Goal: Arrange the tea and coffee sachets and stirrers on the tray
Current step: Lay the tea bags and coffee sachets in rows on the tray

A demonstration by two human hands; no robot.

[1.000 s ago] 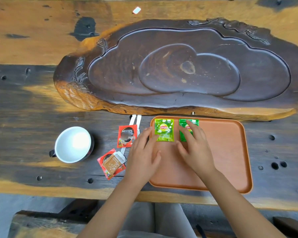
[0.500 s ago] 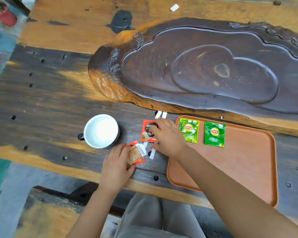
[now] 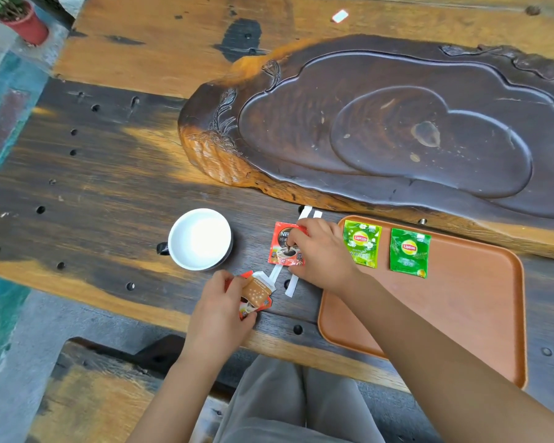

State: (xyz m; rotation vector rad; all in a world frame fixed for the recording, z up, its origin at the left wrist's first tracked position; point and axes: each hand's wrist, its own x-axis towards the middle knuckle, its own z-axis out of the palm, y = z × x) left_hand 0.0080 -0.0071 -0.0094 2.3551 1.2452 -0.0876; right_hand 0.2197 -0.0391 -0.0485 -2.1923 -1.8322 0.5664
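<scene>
Fingers of the right hand pinch the red coffee sachet at frame centre; the left hand grasps brown sachets. Two green tea sachets lie on the tray, right.

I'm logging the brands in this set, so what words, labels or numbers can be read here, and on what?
"Lipton": round logo on the light green tea sachet on the tray.
"Lipton": same logo on the darker green tea sachet beside it.
"NES...": red coffee sachet on the table; the right hand covers the rest.
Small print on all three: too small to read.
Brown sachet at the left hand: print blurred, unreadable.
</scene>
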